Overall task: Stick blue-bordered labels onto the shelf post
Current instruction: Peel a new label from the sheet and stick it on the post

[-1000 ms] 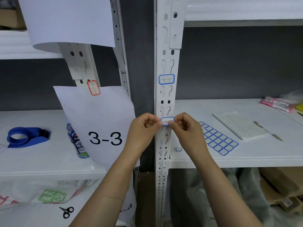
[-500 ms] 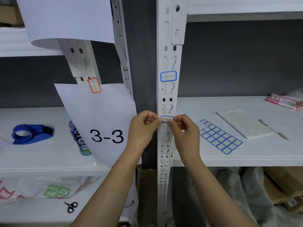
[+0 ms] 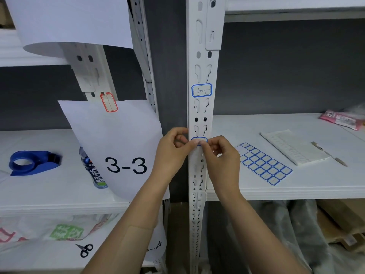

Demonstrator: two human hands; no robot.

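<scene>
A white perforated shelf post (image 3: 202,111) runs up the middle of the view. One blue-bordered label (image 3: 201,90) with handwriting is stuck on it higher up. Lower down, a second blue-bordered label (image 3: 199,139) lies against the post at shelf height. My left hand (image 3: 173,153) pinches its left end and my right hand (image 3: 221,157) pinches its right end, thumbs meeting over its lower edge. A sheet of blue-bordered labels (image 3: 262,164) lies on the right shelf.
A white label backing sheet (image 3: 294,147) and a pen (image 3: 328,154) lie on the right shelf, a pink packet (image 3: 341,119) further back. On the left hang a "3-3" paper (image 3: 118,147) and a red-bordered label (image 3: 109,102); a blue tape dispenser (image 3: 31,163) and a bottle (image 3: 93,173) stand there.
Both hands have stayed on the lower label, whose lower part is now covered by my thumbs. The view has shifted slightly.
</scene>
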